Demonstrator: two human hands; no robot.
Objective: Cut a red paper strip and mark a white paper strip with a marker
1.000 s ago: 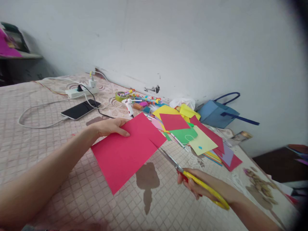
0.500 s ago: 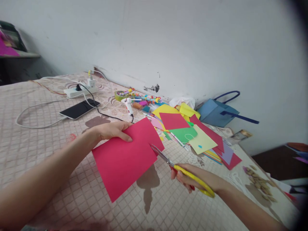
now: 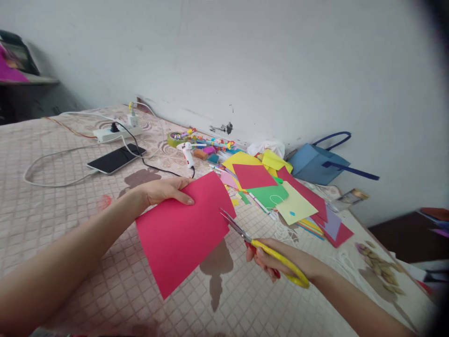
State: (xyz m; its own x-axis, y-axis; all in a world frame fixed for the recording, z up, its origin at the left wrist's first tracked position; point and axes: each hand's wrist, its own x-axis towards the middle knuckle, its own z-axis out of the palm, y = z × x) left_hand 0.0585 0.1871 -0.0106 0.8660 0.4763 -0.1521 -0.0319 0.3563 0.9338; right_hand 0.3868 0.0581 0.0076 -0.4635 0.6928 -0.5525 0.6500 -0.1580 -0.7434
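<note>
Gripping of the red sheet [image 3: 182, 234] by the left hand [image 3: 166, 191] is observed at its far left edge: the thumb is laid on top, the fingers are largely hidden beneath, and the paper is clamped between them. The scissors [image 3: 280, 258] are clamped in the right hand [image 3: 268, 260], with fingers curled around the handles; the thumb's position cannot be told. The blades are set across the sheet's right edge, the tips narrowly parted. The sheet is located mid-view, over the surface [image 3: 87, 238].

Count: one held sheet, one pair of scissors, one phone [image 3: 115, 160], one glue gun [image 3: 187, 153], one tape roll [image 3: 173, 139], one power strip [image 3: 117, 135] with two plugs seated, one bag [image 3: 314, 164] with two handles. In the pile at right, one smaller red piece [image 3: 254, 176], one green sheet [image 3: 268, 196] and one pale yellow sheet [image 3: 296, 206] are distinguished; further layers are overlapped and not countable.

Materials: the held sheet is smooth, matt and four-sided. Steel blades are joined to looped handles coloured yellow and red. The surface is covered with a grid-patterned cloth. White string [image 3: 283, 230] is left in loose coils beside the pile. The bag is blue, boxy and tipped over.
</note>
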